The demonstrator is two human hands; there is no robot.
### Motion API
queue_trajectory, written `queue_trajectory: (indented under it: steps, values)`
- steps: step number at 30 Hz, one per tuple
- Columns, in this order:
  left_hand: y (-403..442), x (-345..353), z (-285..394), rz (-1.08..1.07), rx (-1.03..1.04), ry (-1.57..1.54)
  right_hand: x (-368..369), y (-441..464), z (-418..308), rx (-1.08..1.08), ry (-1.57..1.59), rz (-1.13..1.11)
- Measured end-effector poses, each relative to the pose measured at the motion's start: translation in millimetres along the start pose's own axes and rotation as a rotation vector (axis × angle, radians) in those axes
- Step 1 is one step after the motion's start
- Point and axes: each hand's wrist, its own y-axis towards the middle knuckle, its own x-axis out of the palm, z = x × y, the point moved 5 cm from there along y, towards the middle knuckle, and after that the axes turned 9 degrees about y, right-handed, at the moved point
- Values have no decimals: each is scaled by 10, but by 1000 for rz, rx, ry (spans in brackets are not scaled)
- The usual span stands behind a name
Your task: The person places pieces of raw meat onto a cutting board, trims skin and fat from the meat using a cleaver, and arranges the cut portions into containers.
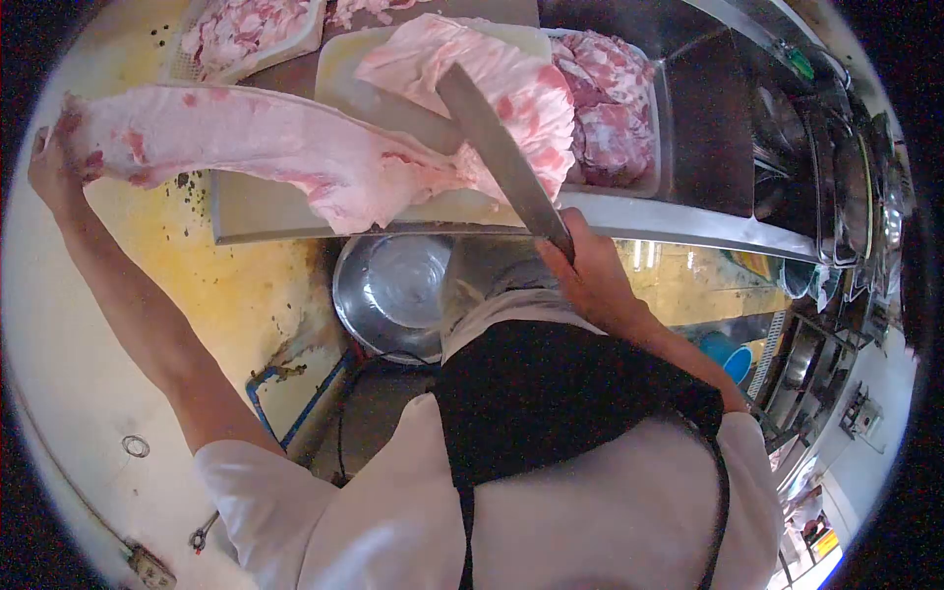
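Observation:
At the far left, my left hand (pixel 59 167) grips the end of a long slab of pork skin and fat (pixel 226 138), stretched out from the cutting board. My right hand (pixel 595 265) is closed round the handle of a broad-bladed knife (pixel 497 147). The blade points up and left, lying over the meat. Under it, a thick piece of fatty pork (pixel 482 74) spreads over the white cutting board (pixel 344 74); the long slab appears joined to it near the blade. Whether the edge is in the meat I cannot tell.
Right of the board stands a white tray (pixel 654 162) of red meat chunks (pixel 610 113). Another white basket (pixel 285 59) at top left holds pale meat pieces. Below the steel counter edge (pixel 688 226) sits a round metal basin (pixel 393 280). Pans and racks line the right side.

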Motion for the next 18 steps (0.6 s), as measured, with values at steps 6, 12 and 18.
queue_trajectory:
  steps: [6, 12, 18]
  values:
    - [292, -142, -214, 7, -86, 121, 159, -98, 736, -47, -460, -195]
    - [-239, -423, 520, 141, 163, -126, -256, -357, 440, 157, -201, -244]
    - [379, -356, -188, 57, -38, 138, 122, 136, 42, -9, -70, -15]
